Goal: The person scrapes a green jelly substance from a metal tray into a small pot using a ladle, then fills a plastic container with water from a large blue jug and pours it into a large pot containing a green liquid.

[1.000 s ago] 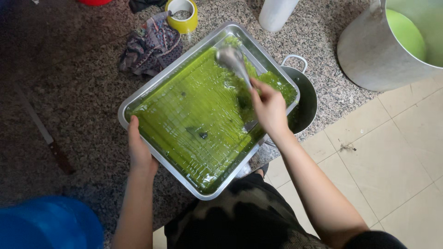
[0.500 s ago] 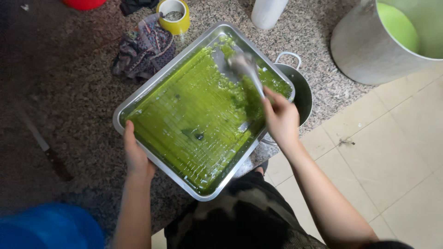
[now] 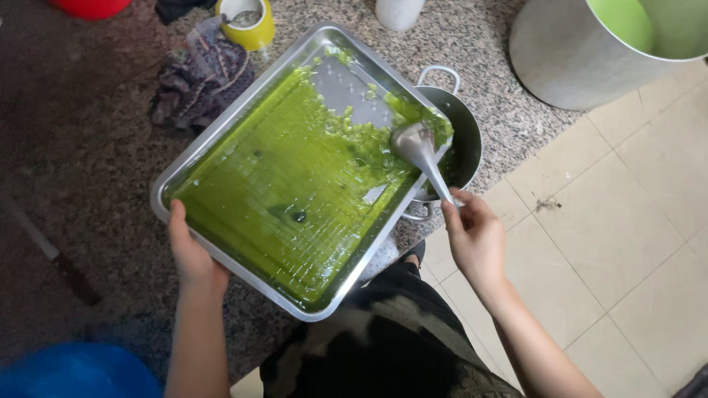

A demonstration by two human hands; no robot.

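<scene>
Spoon [image 3: 417,151] held in right grip [image 3: 472,234], over tray [image 3: 221,133].

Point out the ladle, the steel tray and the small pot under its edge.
ladle [image 3: 414,141]: head view, on the bowl.
steel tray [image 3: 193,161]: head view, on the left rim.
small pot [image 3: 466,140]: head view, on the inner wall.

You are standing in a kitchen: a speckled granite tabletop [image 3: 509,96] carries a rectangular steel baking tray [image 3: 221,140] coated in green batter, a small steel pot [image 3: 463,136] and a large steel vat [image 3: 568,59], with pale floor tiles [image 3: 627,243] below you.
</scene>
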